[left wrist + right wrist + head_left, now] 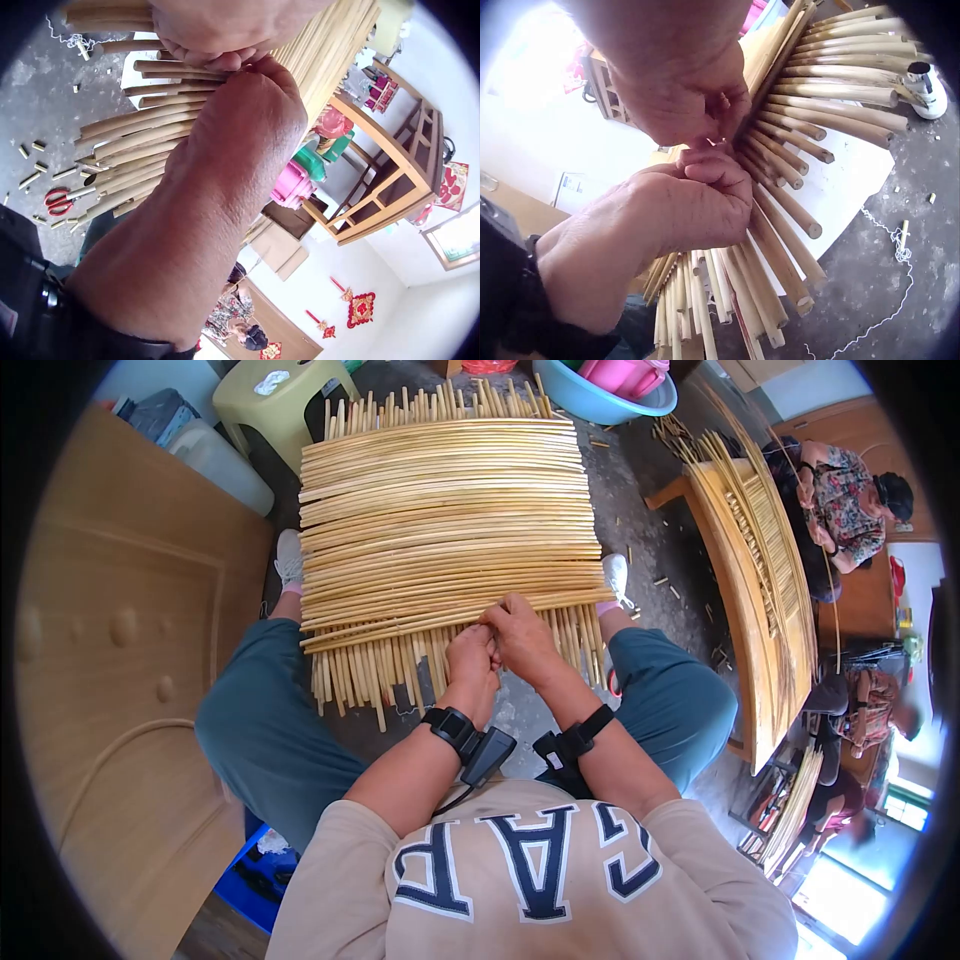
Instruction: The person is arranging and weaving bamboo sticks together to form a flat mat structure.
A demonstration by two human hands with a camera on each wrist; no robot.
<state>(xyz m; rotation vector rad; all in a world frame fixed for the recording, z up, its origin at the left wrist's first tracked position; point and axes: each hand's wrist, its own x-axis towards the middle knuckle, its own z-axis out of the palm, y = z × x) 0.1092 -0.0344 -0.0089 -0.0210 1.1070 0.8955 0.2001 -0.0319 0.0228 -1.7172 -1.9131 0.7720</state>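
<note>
A square lattice of peeled wooden sticks (445,520) lies across between the person's knees, one layer running crosswise over another. Both hands meet at its near edge, right of the middle. The left hand (472,660) has its fingers curled, thumb against the bent index finger, as the left hand (690,202) in the right wrist view shows. Over it, the right hand (522,638) bends its fingers down so that the fingertips meet the left hand's. I cannot tell what the fingertips pinch; the hands cover it. Stick ends (802,217) stick out beside them.
White string (904,255) trails over the floor. Red-handled scissors (58,201) lie among cut stick pieces. At the right, a wooden bench (740,590) carries more sticks, with other people beyond it. A green stool (265,410) and blue basin (600,395) stand at the far side.
</note>
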